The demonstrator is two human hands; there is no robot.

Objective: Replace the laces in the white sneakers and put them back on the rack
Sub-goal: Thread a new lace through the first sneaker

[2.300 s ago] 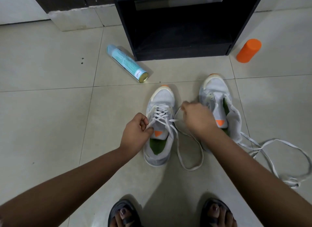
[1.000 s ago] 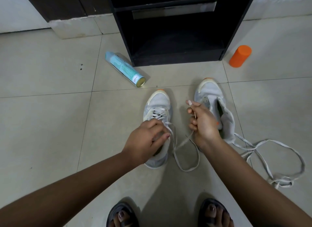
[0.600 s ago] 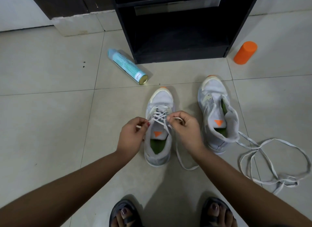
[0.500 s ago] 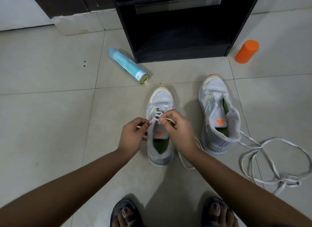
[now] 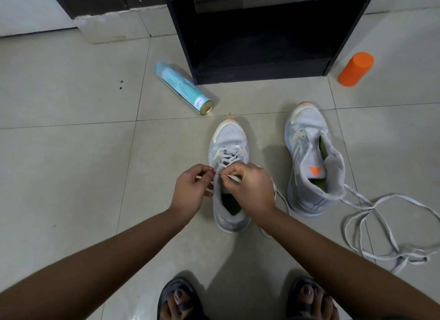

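Little moved since half a second ago: right hand (image 5: 250,188) a shade nearer the heel of the threaded sneaker (image 5: 228,138), left hand (image 5: 190,193) in much the same spot beside it.

Two hands, both closed in pinches. Left hand gripping one strand of the white lace (image 5: 227,157) at the sneaker's left edge; right hand pinching the lace tip above the tongue.

Two white sneakers on the floor (image 5: 71,153) in front of the black rack (image 5: 262,74), toes toward it. Threaded sneaker straight before the rack's open bottom shelf, laced across the front eyelets only. Unlaced sneaker (image 5: 307,153) before the rack's right front corner, tongue pulled up, orange triangle showing.

Two laces: one in the threaded sneaker and the hands, one loose lace (image 5: 413,257) in tangled loops on the floor, farther from the rack than the unlaced sneaker and off to the right.

One pale blue spray can (image 5: 183,88) lying on its side at the rack's left front corner. One orange cylinder (image 5: 356,69) upright just right of the rack. Two sandalled feet (image 5: 181,300) farthest from the rack.
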